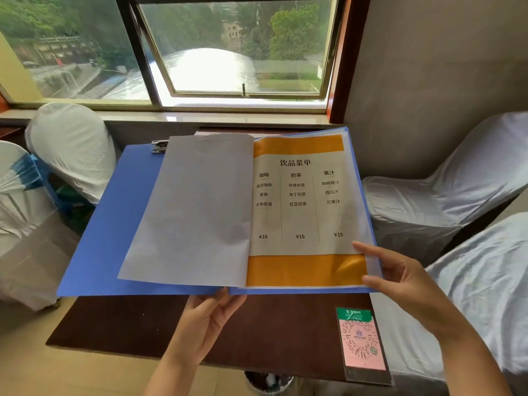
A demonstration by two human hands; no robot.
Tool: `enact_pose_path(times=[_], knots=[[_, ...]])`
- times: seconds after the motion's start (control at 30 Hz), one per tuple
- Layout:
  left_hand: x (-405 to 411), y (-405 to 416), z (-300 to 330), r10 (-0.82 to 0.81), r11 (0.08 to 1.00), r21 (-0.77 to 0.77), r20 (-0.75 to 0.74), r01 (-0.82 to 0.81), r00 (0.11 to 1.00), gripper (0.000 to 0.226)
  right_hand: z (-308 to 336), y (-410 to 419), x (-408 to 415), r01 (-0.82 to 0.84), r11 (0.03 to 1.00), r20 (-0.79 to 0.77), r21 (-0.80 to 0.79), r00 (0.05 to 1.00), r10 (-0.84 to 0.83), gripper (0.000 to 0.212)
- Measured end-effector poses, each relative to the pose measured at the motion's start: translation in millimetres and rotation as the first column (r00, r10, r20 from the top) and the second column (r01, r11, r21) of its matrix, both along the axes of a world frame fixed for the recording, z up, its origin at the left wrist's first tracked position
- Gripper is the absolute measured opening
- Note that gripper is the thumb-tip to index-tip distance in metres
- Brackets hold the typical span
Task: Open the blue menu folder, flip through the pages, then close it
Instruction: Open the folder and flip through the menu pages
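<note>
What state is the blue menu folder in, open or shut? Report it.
Open. The blue menu folder lies spread, a drinks page showing and a blank sheet turned over left.

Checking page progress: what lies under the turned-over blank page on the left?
Under the blank page the blue menu folder shows its inside cover and a metal clip. Anything beneath the page's middle is covered.

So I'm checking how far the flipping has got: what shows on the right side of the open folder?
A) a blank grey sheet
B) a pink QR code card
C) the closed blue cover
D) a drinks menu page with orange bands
D: the right-hand page of the folder has orange bands top and bottom, three drink columns and prices.
</note>
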State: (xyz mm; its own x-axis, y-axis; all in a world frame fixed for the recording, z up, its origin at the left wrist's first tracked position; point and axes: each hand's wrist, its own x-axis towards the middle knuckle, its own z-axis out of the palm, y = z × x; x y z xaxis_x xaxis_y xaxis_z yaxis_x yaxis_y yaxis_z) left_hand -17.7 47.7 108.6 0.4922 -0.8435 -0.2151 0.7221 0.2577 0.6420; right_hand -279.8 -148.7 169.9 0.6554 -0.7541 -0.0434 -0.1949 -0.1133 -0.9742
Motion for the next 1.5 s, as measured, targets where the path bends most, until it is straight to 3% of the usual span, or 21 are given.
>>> enact_pose_path(times=[0.4, 0.5, 0.63, 0.73, 0.8, 0.87, 0.93, 1.0, 1.03, 1.1, 1.17, 1.27, 1.37, 1.5], knots=[[-3, 2, 0, -0.007, 1.0, -0.009, -0.008, 0.007, 1.0, 0.04, -6, 3, 17, 0.217, 0.966, 0.068, -0.137, 0.975, -0.209, 0.005], [-1, 3, -1, 0.005, 1.0, -0.002, -0.005, -0.005, 1.0, 0.041, -8, 6, 22, 0.243, 0.958, 0.088, -0.151, 0.969, -0.231, 0.007], [-1, 4, 0, 0.012, 1.0, 0.01, -0.008, -0.012, 1.0, 0.042, -4, 13, 31, 0.334, 0.839, -0.012, -0.429, 0.927, -0.375, 0.019], [-2, 4, -1, 0.008, 1.0, 0.015, -0.015, -0.008, 1.0, 0.042, 4, 22, 33, 0.356, 0.751, 0.052, -0.556, 0.917, -0.396, 0.016], [-2, 3, -2, 0.012, 1.0, 0.022, -0.02, -0.012, 1.0, 0.042, 9, 27, 33, 0.388, 0.828, 0.169, -0.404, 0.922, -0.349, 0.016], [-1, 2, -2, 0.019, 1.0, 0.025, -0.029, -0.018, 0.999, 0.043, 15, 30, 37, 0.322, 0.944, 0.387, 0.073, 0.863, -0.324, 0.029], [-1, 1, -3, 0.02, 0.999, 0.028, -0.036, -0.019, 0.999, 0.044, 15, 29, 41, 0.034, 0.838, 0.575, 0.545, 0.711, -0.403, 0.038], [-1, -1, -2, 0.019, 1.0, 0.023, -0.037, -0.018, 0.999, 0.044, 16, 30, 45, -0.09, 0.735, 0.603, 0.672, 0.643, -0.472, 0.041], [-1, -1, -3, 0.02, 1.0, 0.022, -0.039, -0.019, 0.999, 0.044, 16, 31, 50, -0.07, 0.738, 0.584, 0.671, 0.664, -0.468, 0.037], [-2, -2, -3, 0.021, 0.999, 0.026, -0.048, -0.019, 0.999, 0.044, 12, 38, 63, 0.167, 0.837, 0.39, 0.521, 0.826, -0.408, 0.029], [-4, -2, -2, 0.002, 1.0, 0.02, -0.052, -0.001, 0.999, 0.044, 14, 46, 78, 0.327, 0.89, 0.189, 0.317, 0.898, -0.397, 0.025], [-8, -4, 2, -0.035, 0.999, 0.002, -0.025, 0.035, 0.999, 0.044, 25, 68, 105, 0.082, 0.992, 0.223, -0.097, 0.973, -0.059, 0.035], [-13, -7, 5, -0.024, 1.0, -0.002, 0.015, 0.024, 1.0, 0.044, 21, 89, 126, -0.072, 0.867, -0.008, -0.494, 0.997, 0.078, 0.051], [-19, -5, 8, -0.063, 0.998, 0.012, 0.092, 0.062, 0.994, 0.047, 12, 114, 150, -0.21, 0.737, -0.163, -0.642, 0.977, 0.137, 0.049]])
